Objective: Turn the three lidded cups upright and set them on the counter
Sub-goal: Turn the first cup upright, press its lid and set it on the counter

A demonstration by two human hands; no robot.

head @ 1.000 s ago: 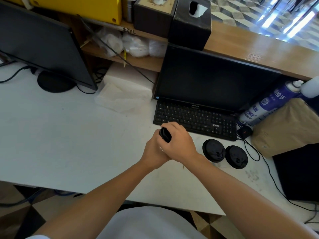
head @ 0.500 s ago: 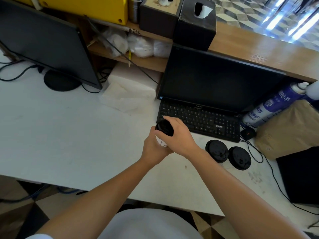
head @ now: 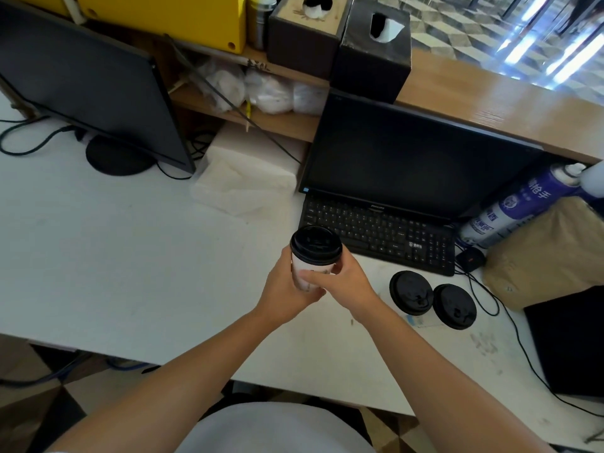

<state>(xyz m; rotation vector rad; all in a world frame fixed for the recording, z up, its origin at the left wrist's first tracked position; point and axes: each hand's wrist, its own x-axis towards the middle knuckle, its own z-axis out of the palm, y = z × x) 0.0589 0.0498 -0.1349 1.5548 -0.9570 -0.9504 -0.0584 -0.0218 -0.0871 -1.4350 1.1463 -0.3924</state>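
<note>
1. While my left hand (head: 284,289) and right hand (head: 343,277) both grip it, the held cup (head: 310,259) sits lid-up above the counter (head: 130,256).
2. Two other cups (head: 411,297) (head: 455,306) stand together right of it, before the keyboard (head: 379,233).

Hiding the lower wall and base of the held cup (head: 305,268) behind the left hand (head: 287,294) and right hand (head: 343,279). Blocking any view of contact with the counter (head: 130,273). Showing only lids on the two cups (head: 411,297) at right. Cutting off the spray can (head: 516,210) at the right edge.
</note>
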